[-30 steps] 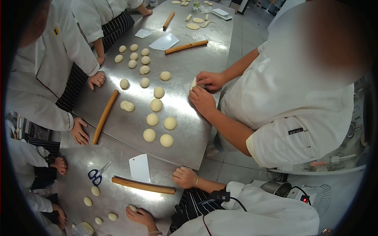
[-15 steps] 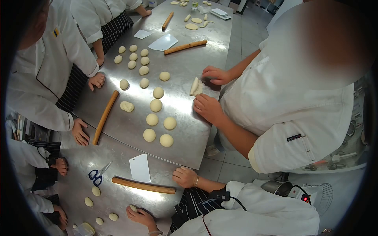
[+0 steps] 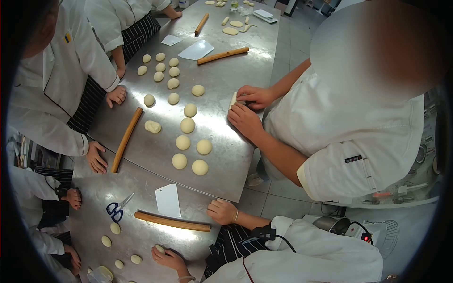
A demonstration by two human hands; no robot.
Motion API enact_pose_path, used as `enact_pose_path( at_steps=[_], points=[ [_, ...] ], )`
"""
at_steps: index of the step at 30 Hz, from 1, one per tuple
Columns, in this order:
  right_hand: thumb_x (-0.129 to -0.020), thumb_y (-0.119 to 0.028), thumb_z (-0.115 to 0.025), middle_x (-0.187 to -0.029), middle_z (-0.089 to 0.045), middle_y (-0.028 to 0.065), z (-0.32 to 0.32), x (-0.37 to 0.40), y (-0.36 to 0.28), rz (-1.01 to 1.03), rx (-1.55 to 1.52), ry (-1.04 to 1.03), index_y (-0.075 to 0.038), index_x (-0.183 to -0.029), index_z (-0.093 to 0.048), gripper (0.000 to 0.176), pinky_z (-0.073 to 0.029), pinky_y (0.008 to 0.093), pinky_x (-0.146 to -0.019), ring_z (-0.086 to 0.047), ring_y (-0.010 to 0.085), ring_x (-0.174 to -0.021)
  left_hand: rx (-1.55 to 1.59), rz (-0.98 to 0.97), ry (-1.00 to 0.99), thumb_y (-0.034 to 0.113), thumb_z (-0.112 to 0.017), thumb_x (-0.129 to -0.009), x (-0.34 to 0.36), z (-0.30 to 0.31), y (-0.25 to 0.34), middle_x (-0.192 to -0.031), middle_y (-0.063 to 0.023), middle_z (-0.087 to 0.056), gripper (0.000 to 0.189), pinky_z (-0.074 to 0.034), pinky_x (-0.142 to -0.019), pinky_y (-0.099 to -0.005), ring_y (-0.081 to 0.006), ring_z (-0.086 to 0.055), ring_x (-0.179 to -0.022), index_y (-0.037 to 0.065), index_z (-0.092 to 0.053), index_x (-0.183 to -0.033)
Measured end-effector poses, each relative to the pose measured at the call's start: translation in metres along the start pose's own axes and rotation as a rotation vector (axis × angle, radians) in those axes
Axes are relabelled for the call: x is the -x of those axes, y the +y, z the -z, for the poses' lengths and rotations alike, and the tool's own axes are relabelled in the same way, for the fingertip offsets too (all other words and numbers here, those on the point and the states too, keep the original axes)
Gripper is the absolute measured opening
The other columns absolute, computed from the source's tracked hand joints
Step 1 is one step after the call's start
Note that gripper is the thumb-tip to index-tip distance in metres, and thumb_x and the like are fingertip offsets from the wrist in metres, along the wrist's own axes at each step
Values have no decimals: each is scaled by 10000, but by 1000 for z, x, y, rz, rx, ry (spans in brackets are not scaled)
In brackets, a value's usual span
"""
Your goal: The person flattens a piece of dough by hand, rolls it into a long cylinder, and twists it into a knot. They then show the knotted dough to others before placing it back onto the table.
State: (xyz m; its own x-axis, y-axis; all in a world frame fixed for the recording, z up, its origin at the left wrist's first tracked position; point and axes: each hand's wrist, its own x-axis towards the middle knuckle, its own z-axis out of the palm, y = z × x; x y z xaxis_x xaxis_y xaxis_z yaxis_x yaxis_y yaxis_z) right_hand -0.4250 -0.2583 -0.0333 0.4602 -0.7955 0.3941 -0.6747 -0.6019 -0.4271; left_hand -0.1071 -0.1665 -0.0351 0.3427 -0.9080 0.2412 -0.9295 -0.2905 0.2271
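Observation:
At the lower edge, my left hand [image 3: 169, 260] is curled round a small pale dough ball [image 3: 160, 248], partly covered by the fingers. My right hand [image 3: 221, 211] rests on the table's edge with its fingers curled in and nothing visible in it. Between the two lies a wooden rolling pin [image 3: 172, 221], with a white dough scraper [image 3: 168, 201] beyond it. Blue-handled scissors [image 3: 116, 211] lie farther left. Several small dough balls, such as this one [image 3: 136, 259], sit beside my left hand.
Across the steel table [image 3: 217, 181], a co-worker's hands [image 3: 250, 111] press on a piece of dough [image 3: 233, 100]. Several round dough balls [image 3: 187, 125] stand mid-table. A rolling pin [image 3: 127, 140] lies near other people's hands on the left. A plastic container [image 3: 101, 274] stands at the bottom.
The co-worker's hands on the right have come together over the dough piece, now covering most of it. My own hands have not visibly moved.

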Motion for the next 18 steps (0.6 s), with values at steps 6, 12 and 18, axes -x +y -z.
enact_pose_path(
  at_steps=[6,12,18],
  points=[
    [-660,-152,-565,-750,-445,44,0,-1,0,3,-5,18,-85,-752,-519,123,-373,306,-627,-466,198,-711,-5,5,-4,99,-435,-820,0,-2,-1,-1260,-218,-447,446,-309,-978,-516,-395,-411,-1159,-34,-443,-1246],
    [-657,-145,-563,-746,-443,47,0,0,0,1,-14,17,-85,-745,-514,117,-377,310,-629,-463,202,-707,-1,-20,27,88,-447,-816,0,-1,0,-1240,-220,-455,430,-311,-965,-509,-398,-417,-1133,-36,-450,-1228],
    [-656,-146,-564,-741,-442,46,-1,1,1,9,-18,28,-83,-747,-517,121,-377,311,-629,-463,201,-706,-8,-24,35,101,-447,-822,0,-2,1,-1241,-216,-458,429,-314,-964,-506,-398,-419,-1131,-35,-451,-1228]
  ],
)
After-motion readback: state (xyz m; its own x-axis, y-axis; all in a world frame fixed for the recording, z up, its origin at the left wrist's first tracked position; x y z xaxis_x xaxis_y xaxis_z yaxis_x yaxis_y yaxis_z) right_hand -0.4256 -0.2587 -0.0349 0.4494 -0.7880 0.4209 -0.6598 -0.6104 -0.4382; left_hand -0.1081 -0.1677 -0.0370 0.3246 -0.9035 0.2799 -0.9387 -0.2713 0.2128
